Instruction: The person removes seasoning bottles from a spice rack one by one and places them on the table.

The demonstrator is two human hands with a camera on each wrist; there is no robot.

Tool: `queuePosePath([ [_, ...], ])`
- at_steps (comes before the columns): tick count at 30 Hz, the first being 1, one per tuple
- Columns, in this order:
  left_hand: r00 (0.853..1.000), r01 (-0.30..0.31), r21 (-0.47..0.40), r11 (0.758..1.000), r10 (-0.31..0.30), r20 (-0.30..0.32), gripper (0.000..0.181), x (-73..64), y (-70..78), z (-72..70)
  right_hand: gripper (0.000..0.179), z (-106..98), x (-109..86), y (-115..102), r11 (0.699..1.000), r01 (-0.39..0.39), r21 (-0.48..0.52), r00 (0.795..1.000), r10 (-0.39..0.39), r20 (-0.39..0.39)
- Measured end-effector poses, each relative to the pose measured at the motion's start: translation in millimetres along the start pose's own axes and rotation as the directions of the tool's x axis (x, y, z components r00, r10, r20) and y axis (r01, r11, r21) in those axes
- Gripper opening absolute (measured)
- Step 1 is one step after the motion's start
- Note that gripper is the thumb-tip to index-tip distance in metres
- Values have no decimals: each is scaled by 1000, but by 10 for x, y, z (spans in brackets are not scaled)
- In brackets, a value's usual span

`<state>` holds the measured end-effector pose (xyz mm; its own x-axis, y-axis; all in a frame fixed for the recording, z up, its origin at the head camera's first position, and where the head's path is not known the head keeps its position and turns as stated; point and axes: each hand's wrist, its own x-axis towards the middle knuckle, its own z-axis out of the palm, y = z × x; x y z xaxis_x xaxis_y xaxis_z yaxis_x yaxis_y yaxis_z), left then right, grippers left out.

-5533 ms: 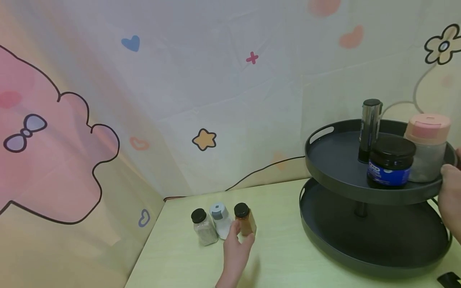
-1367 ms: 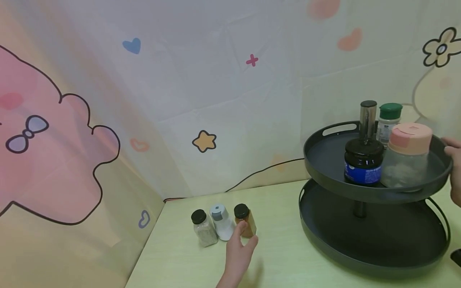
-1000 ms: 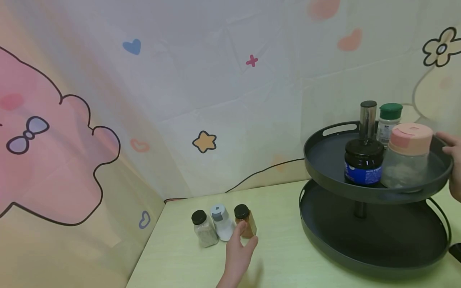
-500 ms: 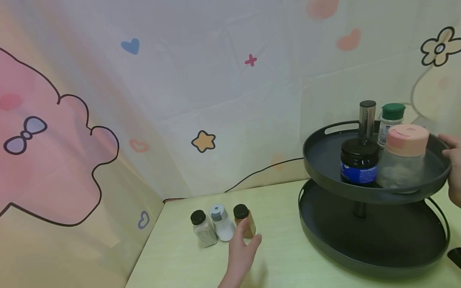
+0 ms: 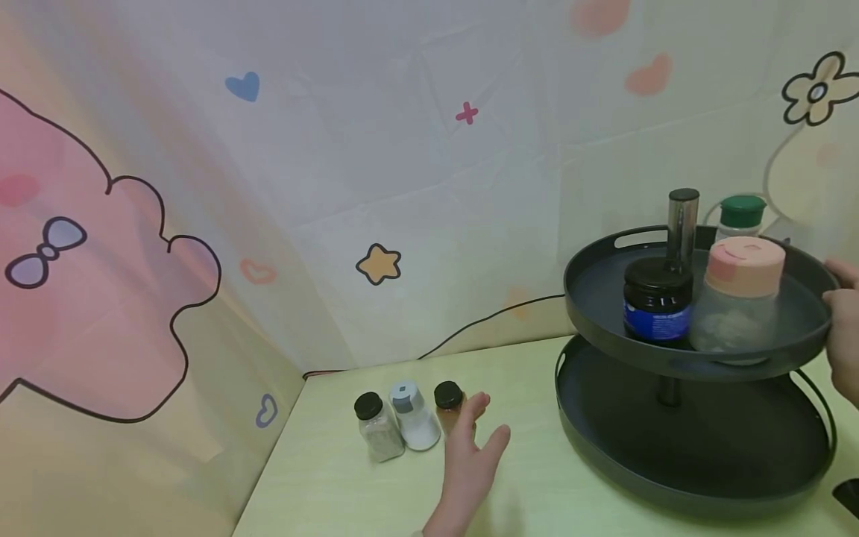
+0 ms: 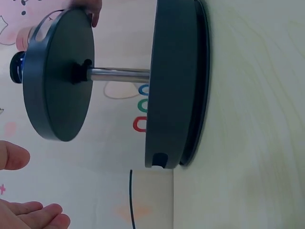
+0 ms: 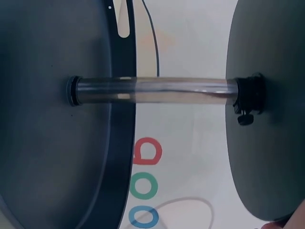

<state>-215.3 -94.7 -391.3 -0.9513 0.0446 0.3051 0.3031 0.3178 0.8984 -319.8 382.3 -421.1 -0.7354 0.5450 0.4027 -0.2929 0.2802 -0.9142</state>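
Observation:
My left hand (image 5: 473, 462) hovers by the brown spice jar (image 5: 448, 395), thumb and fingers spread, with nothing between them; it partly covers that black-lidded jar. Left of it stand a white shaker (image 5: 416, 425) with a grey-blue top and a clear jar (image 5: 381, 429) of pale contents. My right hand (image 5: 847, 335) grips the rim of the upper tray (image 5: 604, 328) of a dark two-tier rack; in the left wrist view, a finger hangs below that tray's edge. The upper tray carries a black-lidded jar (image 5: 658, 302) with a blue label, a pink-lidded jar (image 5: 745, 268) and a green-capped bottle (image 5: 741, 214).
The lower tray (image 5: 671, 455) sits on the pale tabletop (image 5: 322, 492). A silver post (image 5: 682, 231) rises through the upper tray. A black object (image 5: 847, 494) lies at the right edge. A patterned curtain (image 5: 403, 164) hangs behind, with a black cord along its foot.
The upper tray has turned, carrying its jars leftward and bringing the green-capped bottle into view. My left hand has shifted right and spread wider beside the brown jar. The three table containers stay put.

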Motion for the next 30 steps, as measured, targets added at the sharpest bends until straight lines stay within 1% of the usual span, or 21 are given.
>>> queuePosePath([
  [3,1000,-1,-6,1000,1,10,45,3,59,37,47,52,-162,-218,999,26,-37,999,-27,-30],
  [4,1000,0,-9,1000,0,14,45,4,78,49,48,74,-222,-328,999,13,-51,999,-15,-35],
  [7,1000,-12,-21,1000,13,27,45,4,144,81,47,126,-361,-546,997,-18,-80,998,13,-64],
  [8,999,-24,-21,999,25,29,45,5,165,94,47,134,-383,-563,996,-22,-82,997,16,-71],
  [9,999,-37,-20,999,38,31,45,8,187,107,47,139,-405,-572,997,-8,-82,997,2,-72],
  [11,998,-59,-23,998,60,37,44,19,228,136,47,138,-412,-529,996,14,-93,997,-21,-69],
  [13,996,-72,-32,997,73,42,44,35,267,167,47,142,-448,-543,993,31,-117,997,-38,-60],
  [14,996,-72,-40,997,74,45,44,42,287,184,48,152,-485,-592,992,38,-119,997,-45,-56],
  [17,996,-67,-63,996,70,54,45,56,348,228,50,216,-663,-935,988,-10,-156,999,1,-55],
  [20,995,-77,-77,994,82,54,45,66,408,274,51,289,-855,-1313,982,-44,-185,998,34,-57],
  [22,994,-89,-83,993,94,52,45,78,449,300,51,321,-937,-1457,976,-51,-214,997,38,-68],
  [25,992,-106,-97,990,111,53,46,105,518,332,51,338,-1003,-1558,971,-45,-237,997,28,-73],
  [28,990,-126,-106,986,132,55,46,141,591,360,51,337,-1005,-1542,969,-50,-242,997,33,-73],
  [30,987,-145,-103,984,152,59,46,167,642,378,52,335,-1000,-1527,972,-57,-226,996,40,-76],
])
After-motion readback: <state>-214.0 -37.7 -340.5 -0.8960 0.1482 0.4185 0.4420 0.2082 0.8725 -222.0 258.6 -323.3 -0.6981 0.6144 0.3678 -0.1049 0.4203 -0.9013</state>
